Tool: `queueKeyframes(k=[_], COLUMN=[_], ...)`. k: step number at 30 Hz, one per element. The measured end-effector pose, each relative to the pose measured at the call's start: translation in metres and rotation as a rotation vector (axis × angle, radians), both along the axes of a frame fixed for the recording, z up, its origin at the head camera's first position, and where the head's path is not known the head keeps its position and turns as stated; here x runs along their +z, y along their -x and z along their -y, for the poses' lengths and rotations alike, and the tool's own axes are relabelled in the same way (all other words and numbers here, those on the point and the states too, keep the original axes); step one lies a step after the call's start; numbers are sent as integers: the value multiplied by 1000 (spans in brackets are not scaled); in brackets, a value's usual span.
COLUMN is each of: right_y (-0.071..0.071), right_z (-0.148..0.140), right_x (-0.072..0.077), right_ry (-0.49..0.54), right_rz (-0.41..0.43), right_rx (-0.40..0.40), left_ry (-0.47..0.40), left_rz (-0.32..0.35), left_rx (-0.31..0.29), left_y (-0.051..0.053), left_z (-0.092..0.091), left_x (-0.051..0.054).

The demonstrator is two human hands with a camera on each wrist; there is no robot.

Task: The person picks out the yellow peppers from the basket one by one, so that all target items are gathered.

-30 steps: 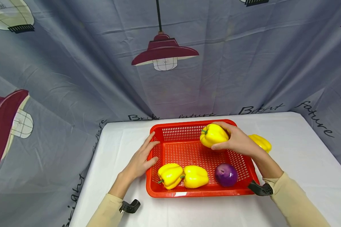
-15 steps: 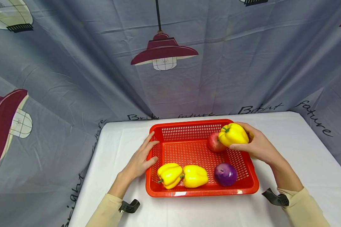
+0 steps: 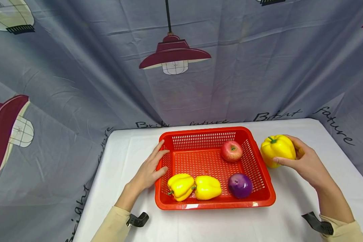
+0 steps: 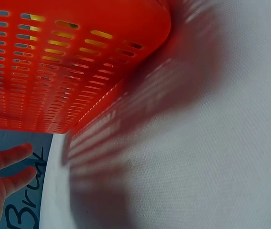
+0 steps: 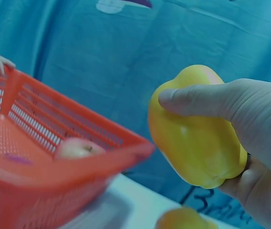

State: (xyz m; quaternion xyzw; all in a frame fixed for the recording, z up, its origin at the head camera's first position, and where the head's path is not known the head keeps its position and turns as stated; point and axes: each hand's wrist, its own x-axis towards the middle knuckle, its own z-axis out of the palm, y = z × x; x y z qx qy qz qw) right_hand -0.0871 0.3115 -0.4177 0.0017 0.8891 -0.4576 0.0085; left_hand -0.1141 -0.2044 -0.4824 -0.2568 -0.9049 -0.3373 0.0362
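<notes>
My right hand [image 3: 310, 164] grips a yellow bell pepper [image 3: 279, 147] in the air just outside the right wall of a red plastic basket [image 3: 199, 206]. In the right wrist view the thumb lies across this pepper's side. Another yellow bell pepper [image 5: 183, 219] sits lower down on the table, mostly hidden in the head view. My left hand [image 3: 146, 171] rests on the basket's left rim with spread, fairly straight fingers. Inside the basket, a red apple [image 3: 231, 151] is at the back right and a round purple vegetable [image 3: 240, 186] at the front right.
Two yellow bell peppers, one at the left [image 3: 181, 187] and one beside it [image 3: 208, 187], lie at the basket's front left. A white cloth [image 3: 302, 134] covers the table. Behind it hangs a grey curtain [image 3: 193, 94] printed with lamps.
My right hand has carried the bell pepper rightward, from over the basket to beyond its right wall. The apple has come into view behind it. My left hand has stayed put.
</notes>
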Motion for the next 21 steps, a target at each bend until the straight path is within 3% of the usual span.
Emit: queueKeyframes(k=[10, 15, 21], right_y=[-34, -40, -42], right_z=[-32, -51, -75], right_x=[-26, -34, -56], right_ry=[25, 9, 9], right_rz=[46, 87, 97], right_rx=[-169, -286, -346], left_ry=[1, 0, -5], left_rz=[15, 17, 10], left_rx=[8, 4, 5], left_y=[-1, -1, -1], left_z=[0, 0, 1], left_x=[2, 2, 0])
